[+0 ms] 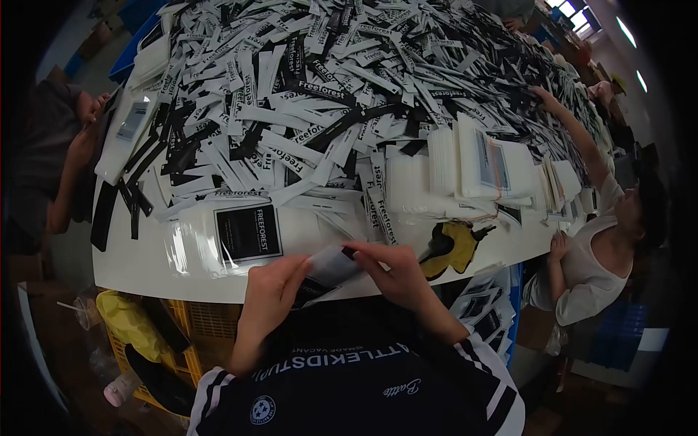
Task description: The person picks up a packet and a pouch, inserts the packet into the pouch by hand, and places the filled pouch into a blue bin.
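Close to my body at the table's front edge, my left hand [275, 292] pinches the left side of a translucent plastic bag [333, 267]. On the bag's other side, the fingers of my right hand [390, 270] close on its upper right corner, where a small dark piece shows. Dark print is visible at the bag's lower part. Just beyond my hands lies a stack of clear bags with a black FREEFOREST label [249, 234]. A heap of black and white Freeforest strips [291, 94] spreads over the table behind it.
Stacked white bags [486, 163] stand at the right, with a yellow and black glove [452, 248] nearer. A person [596, 247] at the right reaches into the heap; another person's hands [89, 109] are at the left. Yellow crates [207, 327] stand below the table edge.
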`<state>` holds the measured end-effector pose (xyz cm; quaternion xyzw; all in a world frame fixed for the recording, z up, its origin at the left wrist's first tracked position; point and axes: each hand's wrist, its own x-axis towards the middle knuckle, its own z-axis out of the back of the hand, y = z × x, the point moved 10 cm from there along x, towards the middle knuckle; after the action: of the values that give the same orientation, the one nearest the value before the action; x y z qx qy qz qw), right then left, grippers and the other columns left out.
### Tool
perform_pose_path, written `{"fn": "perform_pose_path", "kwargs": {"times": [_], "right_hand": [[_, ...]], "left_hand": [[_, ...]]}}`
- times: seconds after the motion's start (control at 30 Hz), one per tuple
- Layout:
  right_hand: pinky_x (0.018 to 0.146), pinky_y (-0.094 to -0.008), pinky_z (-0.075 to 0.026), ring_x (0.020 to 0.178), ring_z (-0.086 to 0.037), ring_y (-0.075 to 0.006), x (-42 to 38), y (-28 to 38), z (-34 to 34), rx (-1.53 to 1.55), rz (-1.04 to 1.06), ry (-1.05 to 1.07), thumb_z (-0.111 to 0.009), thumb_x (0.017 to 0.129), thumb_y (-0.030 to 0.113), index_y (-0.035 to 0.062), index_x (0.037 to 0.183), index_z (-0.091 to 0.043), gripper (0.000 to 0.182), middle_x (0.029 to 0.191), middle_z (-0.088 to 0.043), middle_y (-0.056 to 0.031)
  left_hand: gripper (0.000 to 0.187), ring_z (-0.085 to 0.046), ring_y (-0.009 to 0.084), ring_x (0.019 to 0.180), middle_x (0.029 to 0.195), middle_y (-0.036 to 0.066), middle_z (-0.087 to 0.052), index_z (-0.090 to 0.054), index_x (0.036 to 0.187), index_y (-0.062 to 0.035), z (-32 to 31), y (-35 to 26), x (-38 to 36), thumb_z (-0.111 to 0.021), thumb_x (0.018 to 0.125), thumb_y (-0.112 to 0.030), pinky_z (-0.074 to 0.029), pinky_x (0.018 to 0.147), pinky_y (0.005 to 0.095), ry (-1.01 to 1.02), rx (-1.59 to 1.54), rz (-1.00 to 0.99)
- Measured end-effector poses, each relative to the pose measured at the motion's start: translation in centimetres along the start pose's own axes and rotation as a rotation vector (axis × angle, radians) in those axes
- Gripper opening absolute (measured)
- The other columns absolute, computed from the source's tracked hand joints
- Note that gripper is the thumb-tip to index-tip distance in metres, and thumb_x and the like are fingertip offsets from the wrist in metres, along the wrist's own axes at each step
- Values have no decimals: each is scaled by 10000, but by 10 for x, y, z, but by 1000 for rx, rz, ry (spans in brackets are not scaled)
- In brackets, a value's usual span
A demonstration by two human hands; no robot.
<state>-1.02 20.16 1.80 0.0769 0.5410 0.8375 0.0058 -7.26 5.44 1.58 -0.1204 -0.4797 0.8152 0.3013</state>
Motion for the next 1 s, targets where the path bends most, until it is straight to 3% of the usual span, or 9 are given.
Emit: {"fn": "perform_pose_path", "kwargs": {"times": [0.13, 0.23, 0.37, 0.57, 0.7, 0.77, 0.83, 0.93, 1.0], "right_hand": [[547, -238, -399, 589, -469, -93, -14, -39, -29, 453, -322, 450, -553, 885, 141, -15, 1033, -614, 224, 677, -584, -34], [558, -233, -401, 619, -468, -66, -19, -53, -45, 389, -381, 706, -546, 887, 151, -18, 1015, -619, 224, 674, -587, -22], [535, -221, -378, 603, -432, -48, -8, -44, -46, 240, -229, 689, -548, 887, 171, -24, 982, -634, 233, 645, -548, 13], [535, -223, -374, 590, -418, -54, 2, -52, -49, 333, -413, 676, -522, 887, 159, -30, 985, -636, 241, 667, -558, 13], [616, -219, -445, 657, -544, -64, -12, -46, -65, 662, -629, 637, -511, 879, 138, -43, 1004, -627, 248, 778, -632, -20], [647, -222, -468, 689, -585, -72, -16, -48, -73, 837, -727, 644, -514, 878, 134, -45, 1005, -626, 247, 802, -643, -30], [708, -252, -497, 783, -632, -121, -10, -53, -74, 537, -525, 734, -530, 868, 111, -48, 996, -628, 226, 826, -655, -55], [694, -267, -531, 731, -624, -133, -15, -59, -79, 358, -572, 817, -603, 847, 175, -31, 1028, -625, 275, 820, -644, -75], [685, -250, -508, 732, -617, -125, -11, -45, -64, 561, -637, 721, -633, 823, 165, -44, 1002, -628, 276, 822, -648, -67]], "left_hand": [[130, -606, 288, 604, 719, 148, -619, -634, 910, -27, -8, -6, -3, -574, 852, -126, -468, 526, 312, 122, -52, -48], [127, -600, 285, 580, 697, 144, -614, -633, 909, -29, -14, -4, -5, -574, 852, -126, -464, 512, 312, 188, -33, -38], [125, -594, 283, 565, 683, 143, -609, -632, 900, -25, -13, -9, -4, -569, 854, -123, -453, 497, 310, 179, 53, -60], [126, -595, 288, 563, 679, 147, -606, -633, 903, -23, -4, 0, -6, -562, 860, -117, -456, 495, 315, 58, 29, 2], [123, -595, 280, 555, 662, 146, -598, -631, 902, -21, -1, -6, -5, -564, 858, -114, -454, 491, 312, 10, 5, -72], [117, -596, 273, 549, 656, 144, -595, -629, 896, -19, -7, -5, -7, -567, 856, -109, -447, 484, 305, 52, 2, -79], [123, -592, 271, 544, 657, 142, -595, -630, 888, -16, -11, -4, -8, -587, 844, -122, -446, 483, 301, 115, -26, -59], [143, -585, 241, 529, 659, 128, -605, -633, 880, -8, -23, -3, -7, -622, 823, -138, -444, 483, 284, 270, -26, -24], [153, -583, 214, 518, 659, 116, -616, -635, 879, -2, -30, 1, -8, -638, 812, -141, -443, 485, 271, 359, 10, -8]]}}
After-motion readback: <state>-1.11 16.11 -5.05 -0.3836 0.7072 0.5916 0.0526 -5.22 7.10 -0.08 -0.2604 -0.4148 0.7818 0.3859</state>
